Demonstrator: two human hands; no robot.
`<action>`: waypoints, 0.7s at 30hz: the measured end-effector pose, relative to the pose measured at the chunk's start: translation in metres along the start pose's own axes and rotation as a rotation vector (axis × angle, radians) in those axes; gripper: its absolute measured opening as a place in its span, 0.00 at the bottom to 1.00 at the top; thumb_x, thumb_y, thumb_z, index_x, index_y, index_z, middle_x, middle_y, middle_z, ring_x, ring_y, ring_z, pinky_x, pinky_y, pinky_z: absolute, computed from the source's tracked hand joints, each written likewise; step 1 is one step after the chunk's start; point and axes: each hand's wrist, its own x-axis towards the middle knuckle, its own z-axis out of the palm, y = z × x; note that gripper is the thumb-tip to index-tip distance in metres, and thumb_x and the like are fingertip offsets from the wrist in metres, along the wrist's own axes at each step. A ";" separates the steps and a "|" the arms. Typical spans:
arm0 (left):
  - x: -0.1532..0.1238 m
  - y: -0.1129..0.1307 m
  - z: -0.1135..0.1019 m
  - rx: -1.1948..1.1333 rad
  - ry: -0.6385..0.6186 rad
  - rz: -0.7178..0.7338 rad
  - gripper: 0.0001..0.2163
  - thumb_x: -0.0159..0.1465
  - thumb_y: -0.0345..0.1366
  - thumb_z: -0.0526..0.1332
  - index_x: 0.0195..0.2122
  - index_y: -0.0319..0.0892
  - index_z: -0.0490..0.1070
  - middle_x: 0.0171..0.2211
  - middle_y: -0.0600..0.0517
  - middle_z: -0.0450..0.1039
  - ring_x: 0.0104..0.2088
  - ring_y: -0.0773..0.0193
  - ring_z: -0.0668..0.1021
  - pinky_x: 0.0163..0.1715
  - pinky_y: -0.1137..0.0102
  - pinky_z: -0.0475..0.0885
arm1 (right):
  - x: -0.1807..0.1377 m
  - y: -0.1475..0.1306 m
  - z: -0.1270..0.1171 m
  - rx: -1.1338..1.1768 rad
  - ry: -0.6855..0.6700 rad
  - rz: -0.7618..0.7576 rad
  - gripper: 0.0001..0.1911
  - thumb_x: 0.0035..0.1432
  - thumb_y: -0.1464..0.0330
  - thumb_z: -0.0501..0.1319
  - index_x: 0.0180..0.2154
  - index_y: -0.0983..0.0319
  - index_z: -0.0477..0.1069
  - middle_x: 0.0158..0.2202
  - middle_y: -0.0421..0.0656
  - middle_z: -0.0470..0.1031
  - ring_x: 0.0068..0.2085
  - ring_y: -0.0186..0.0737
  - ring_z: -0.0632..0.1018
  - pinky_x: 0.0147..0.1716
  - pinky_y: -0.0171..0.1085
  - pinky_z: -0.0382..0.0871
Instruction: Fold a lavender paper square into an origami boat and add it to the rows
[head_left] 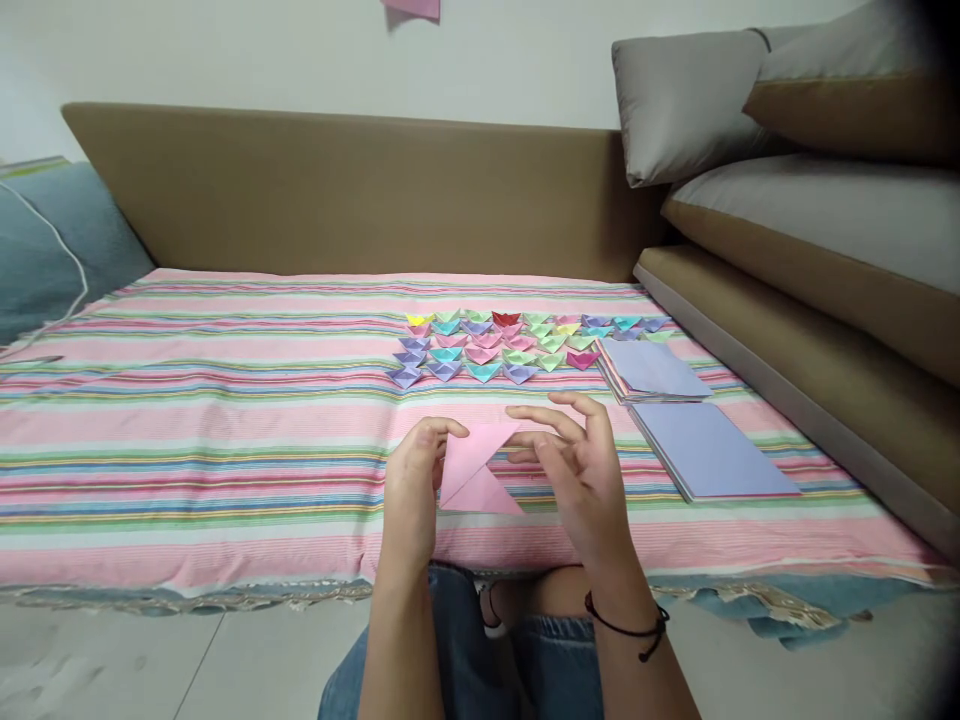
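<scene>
A pink sheet of paper (475, 468), partly folded into triangles, is held just above the front edge of the striped cloth (187, 440). My left hand (414, 478) pinches its left edge between thumb and fingers. My right hand (581, 462) touches its right corner, with the fingers bent and spread over the paper. Beyond my hands lie several small folded paper shapes (510, 345) in many colours, set in rows.
Two stacks of square paper with lilac top sheets (705, 450) (652, 368) lie to the right of my hands. Brown and grey cushions (817, 210) rise at the right, a brown backrest (360, 190) behind, a blue pillow (52, 240) at the left. Grey floor lies below.
</scene>
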 end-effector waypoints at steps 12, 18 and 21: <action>-0.003 0.008 -0.008 0.288 -0.306 -0.025 0.13 0.64 0.44 0.53 0.39 0.45 0.74 0.41 0.50 0.72 0.41 0.60 0.73 0.36 0.72 0.68 | 0.005 0.007 -0.007 0.079 0.040 0.322 0.19 0.47 0.65 0.67 0.38 0.57 0.60 0.22 0.32 0.71 0.22 0.33 0.74 0.27 0.35 0.73; -0.007 0.014 -0.013 0.282 -0.480 -0.090 0.11 0.65 0.36 0.52 0.44 0.47 0.73 0.41 0.50 0.73 0.38 0.62 0.77 0.41 0.70 0.70 | 0.007 0.009 -0.009 -0.011 0.198 0.181 0.09 0.51 0.66 0.63 0.33 0.59 0.64 0.28 0.35 0.70 0.23 0.30 0.73 0.24 0.32 0.70; -0.006 0.012 -0.013 0.327 -0.544 -0.011 0.13 0.66 0.33 0.50 0.44 0.46 0.73 0.38 0.49 0.74 0.39 0.62 0.77 0.41 0.70 0.70 | 0.007 0.009 -0.009 -0.041 0.218 0.138 0.06 0.52 0.66 0.62 0.32 0.59 0.66 0.31 0.36 0.70 0.24 0.30 0.73 0.25 0.32 0.71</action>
